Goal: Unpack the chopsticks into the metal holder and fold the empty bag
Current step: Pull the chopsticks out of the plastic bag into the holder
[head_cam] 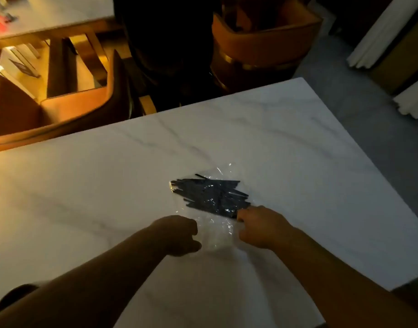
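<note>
Hands first: we are curling our left hand [179,235] into a loose fist on the near edge of the clear plastic bag [215,230], fingers closed together on the film as far as we can tell. We are closing our right hand [260,227] on the bag's other near edge, just beside the ends of the chopsticks [210,195], its fingers bunched and turned under so the grip itself is hidden. Beneath everything, we are leaning over a white marbled counter [96,197] that is filling most of the view. Beyond its far edge, orange chairs [68,107] are sitting in warm light. On the counter, the bag is lying flat and crinkled between our hands, and the dark chopsticks are lying jumbled inside its far half, near the counter's middle.
</note>
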`<state>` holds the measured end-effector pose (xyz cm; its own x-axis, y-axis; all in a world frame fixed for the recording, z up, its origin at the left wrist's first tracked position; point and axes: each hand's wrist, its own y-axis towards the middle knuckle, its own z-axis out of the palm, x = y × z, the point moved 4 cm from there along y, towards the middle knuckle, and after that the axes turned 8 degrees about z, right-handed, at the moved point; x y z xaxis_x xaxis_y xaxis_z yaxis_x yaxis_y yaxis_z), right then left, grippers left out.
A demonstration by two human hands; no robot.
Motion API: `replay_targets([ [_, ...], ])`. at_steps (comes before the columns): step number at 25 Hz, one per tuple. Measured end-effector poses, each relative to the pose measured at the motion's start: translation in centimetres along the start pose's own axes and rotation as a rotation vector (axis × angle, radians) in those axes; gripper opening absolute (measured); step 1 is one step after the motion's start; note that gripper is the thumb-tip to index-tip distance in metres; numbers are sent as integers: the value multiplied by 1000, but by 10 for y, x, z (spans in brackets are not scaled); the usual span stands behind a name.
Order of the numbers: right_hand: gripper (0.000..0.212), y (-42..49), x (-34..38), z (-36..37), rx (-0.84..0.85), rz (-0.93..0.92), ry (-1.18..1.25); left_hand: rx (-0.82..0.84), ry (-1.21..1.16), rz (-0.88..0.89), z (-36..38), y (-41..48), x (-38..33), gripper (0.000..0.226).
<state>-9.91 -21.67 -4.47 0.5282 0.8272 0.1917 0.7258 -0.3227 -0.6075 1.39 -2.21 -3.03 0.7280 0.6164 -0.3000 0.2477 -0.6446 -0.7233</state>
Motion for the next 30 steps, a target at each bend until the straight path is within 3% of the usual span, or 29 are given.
replay_targets([
  [5,35,8,-5,33,-134,-141,-170,-83,110,17,29,32,-8,70],
  [10,28,9,-5,49,-430,-192,-194,-207,235,26,58,51,-4,90],
  [16,11,6,9,31,-535,-190,-92,-342,260,12,44,44,-1,40],
  [21,6,-7,61,-34,-635,-275,2,-674,128,1,-34,-9,3,25],
  [24,18,-21,85,-89,-789,-275,129,-749,88,-41,-94,-61,19,18],
  [26,38,-27,85,-111,-829,-163,375,-720,-44,-67,-124,-99,35,17],
  [30,84,-25,95,-102,-534,88,992,-698,-342,-2,-161,-169,58,9],
])
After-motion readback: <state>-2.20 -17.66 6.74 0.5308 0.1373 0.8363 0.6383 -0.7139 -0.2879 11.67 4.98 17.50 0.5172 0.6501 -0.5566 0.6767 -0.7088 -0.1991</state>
